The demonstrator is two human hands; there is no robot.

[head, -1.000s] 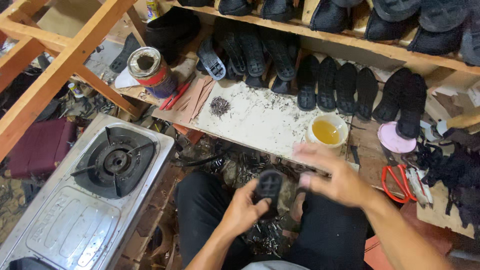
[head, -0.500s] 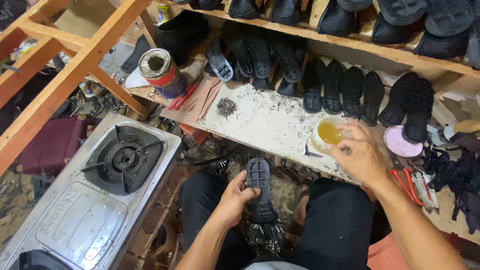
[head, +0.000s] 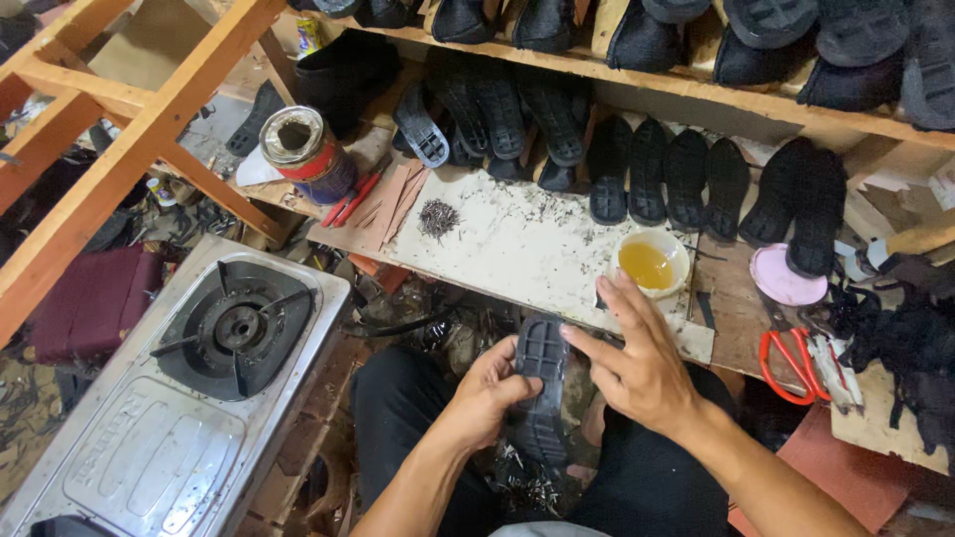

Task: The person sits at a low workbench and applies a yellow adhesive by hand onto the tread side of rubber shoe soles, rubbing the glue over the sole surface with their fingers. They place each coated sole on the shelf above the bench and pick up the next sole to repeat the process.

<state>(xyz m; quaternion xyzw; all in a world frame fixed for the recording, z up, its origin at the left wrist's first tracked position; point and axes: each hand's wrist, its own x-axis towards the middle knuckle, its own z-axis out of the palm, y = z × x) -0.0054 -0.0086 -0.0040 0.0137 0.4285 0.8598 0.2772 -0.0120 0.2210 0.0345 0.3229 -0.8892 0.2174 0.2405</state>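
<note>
My left hand (head: 489, 390) grips a black rubber shoe sole (head: 540, 383), held upright over my lap with its tread facing me. My right hand (head: 637, 360) is spread flat, fingers apart, its fingertips touching the sole's upper right edge. Just beyond that hand, a small white bowl of yellow liquid (head: 651, 264) sits on the stained work board (head: 517, 249).
Black soles (head: 686, 179) lean in a row at the back of the bench, more shoes on the wooden shelf (head: 696, 85) above. A tin can (head: 303, 151), a pile of nails (head: 436, 216), red scissors (head: 791, 358) and a pink lid (head: 781, 276) lie around. A gas stove (head: 189, 388) stands at left.
My right hand went out to the bowl of yellow liquid and has come back onto the sole. My left hand has turned the sole upright, tread towards me.
</note>
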